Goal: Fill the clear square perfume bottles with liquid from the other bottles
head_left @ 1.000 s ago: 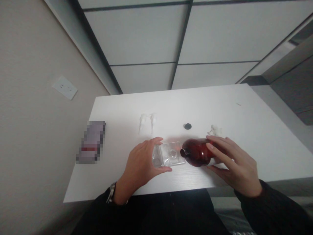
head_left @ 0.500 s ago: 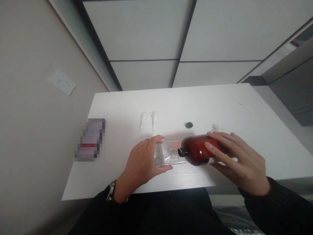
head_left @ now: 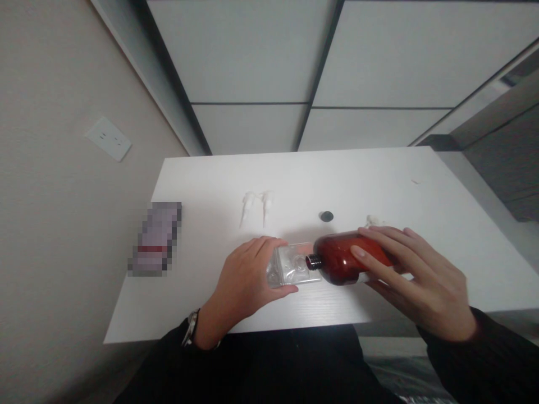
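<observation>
My right hand [head_left: 415, 278] grips a dark red-brown bottle [head_left: 342, 258], tipped on its side with its open neck pointing left. The neck meets the mouth of a small clear container [head_left: 292, 266], which my left hand [head_left: 244, 280] clasps between thumb and fingers just above the white table [head_left: 202, 185]. A watch shows on my left wrist. Both sleeves are black.
A small black cap [head_left: 326, 215] lies on the table behind the bottle. Two white pump tops [head_left: 255, 205] lie further left, and another white piece [head_left: 373, 220] sits behind my right hand. A blurred-out object [head_left: 155, 238] rests at the table's left edge. A wall with a socket is on the left.
The bottle has risen slightly and its neck has shifted a little left over the clear container. Both hands kept their grips.
</observation>
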`<state>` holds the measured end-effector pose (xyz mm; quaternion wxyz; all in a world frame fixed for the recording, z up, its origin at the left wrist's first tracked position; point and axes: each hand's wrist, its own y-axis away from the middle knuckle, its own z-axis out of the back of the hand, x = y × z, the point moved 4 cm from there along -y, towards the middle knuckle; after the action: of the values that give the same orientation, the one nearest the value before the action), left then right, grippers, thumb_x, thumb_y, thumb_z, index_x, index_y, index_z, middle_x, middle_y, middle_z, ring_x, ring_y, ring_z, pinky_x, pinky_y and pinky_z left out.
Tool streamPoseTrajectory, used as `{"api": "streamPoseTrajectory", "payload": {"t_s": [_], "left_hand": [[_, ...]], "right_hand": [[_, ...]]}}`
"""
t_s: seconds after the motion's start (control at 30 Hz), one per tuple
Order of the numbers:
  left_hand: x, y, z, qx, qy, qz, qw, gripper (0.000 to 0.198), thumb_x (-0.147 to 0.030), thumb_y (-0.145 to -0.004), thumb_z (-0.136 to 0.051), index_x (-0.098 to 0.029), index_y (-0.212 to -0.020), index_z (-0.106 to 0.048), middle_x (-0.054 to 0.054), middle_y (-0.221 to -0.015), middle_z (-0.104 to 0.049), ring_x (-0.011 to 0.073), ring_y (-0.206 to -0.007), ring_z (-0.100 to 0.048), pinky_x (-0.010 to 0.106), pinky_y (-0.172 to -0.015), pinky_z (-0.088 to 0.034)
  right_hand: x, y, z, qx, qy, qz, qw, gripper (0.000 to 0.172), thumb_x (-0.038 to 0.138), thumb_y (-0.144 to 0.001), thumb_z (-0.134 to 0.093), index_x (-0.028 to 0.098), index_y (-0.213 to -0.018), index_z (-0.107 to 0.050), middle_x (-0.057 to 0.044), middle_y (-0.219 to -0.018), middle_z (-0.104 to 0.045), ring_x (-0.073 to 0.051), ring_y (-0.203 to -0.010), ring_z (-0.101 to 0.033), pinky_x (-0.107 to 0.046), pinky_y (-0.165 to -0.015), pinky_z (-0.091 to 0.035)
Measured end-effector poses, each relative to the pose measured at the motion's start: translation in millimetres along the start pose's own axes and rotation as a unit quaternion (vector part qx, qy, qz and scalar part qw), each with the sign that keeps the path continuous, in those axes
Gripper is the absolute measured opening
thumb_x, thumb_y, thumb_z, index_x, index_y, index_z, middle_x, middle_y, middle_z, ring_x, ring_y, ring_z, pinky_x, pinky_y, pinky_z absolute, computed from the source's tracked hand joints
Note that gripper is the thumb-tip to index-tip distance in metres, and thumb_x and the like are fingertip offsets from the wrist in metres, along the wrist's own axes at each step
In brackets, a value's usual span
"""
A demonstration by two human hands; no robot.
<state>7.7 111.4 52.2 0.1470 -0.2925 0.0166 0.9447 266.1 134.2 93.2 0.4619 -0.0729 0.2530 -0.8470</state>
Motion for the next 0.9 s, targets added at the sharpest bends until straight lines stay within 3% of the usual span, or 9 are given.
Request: {"api": "streamPoseTrajectory", "payload": {"t_s": [0.23,0.47,0.9], "left_hand": [[-0.1,-0.2,1.0,0.004,0.001,0.002,1.0,0.07,-0.044,-0.071,-0.095,-0.021,-0.126,-0.059,0.008,-0.122,-0.074,0.0315,-0.11,-0.072,0.046,-0.095,-0.058],[0.2,-0.1,0.5,0.004,0.0,0.003,1.0,0.07,-0.046,-0.072,-0.094,-0.02,-0.127,-0.059,0.008,-0.124,-0.073,0.0318,-0.111,-0.071,0.047,-0.094,-0.059],[0.3,1.1,0.3,0.004,0.006,0.0,1.0,0.069,-0.048,-0.073,-0.093,-0.021,-0.126,-0.059,0.008,-0.124,-0.074,0.0313,-0.111,-0.071,0.046,-0.095,-0.058]], "right_hand": [[-0.8,-1.8,2.4,0.008,0.002,0.005,1.0,0.091,-0.003,-0.084,-0.078,0.025,-0.162,-0.042,-0.025,-0.139,-0.067,-0.042,-0.122,-0.069,-0.063,-0.096,-0.062],[-0.1,-5.6,4.8,0.017,0.009,0.013,1.0,0.064,-0.003,-0.083,-0.077,0.019,-0.14,-0.062,-0.024,-0.14,-0.066,-0.041,-0.122,-0.069,-0.062,-0.098,-0.061],[-1.7,-7.4,7.5,0.035,0.014,0.024,0.999,0.072,-0.007,-0.079,-0.079,0.02,-0.143,-0.06,-0.023,-0.143,-0.065,-0.041,-0.125,-0.068,-0.063,-0.1,-0.06]]}}
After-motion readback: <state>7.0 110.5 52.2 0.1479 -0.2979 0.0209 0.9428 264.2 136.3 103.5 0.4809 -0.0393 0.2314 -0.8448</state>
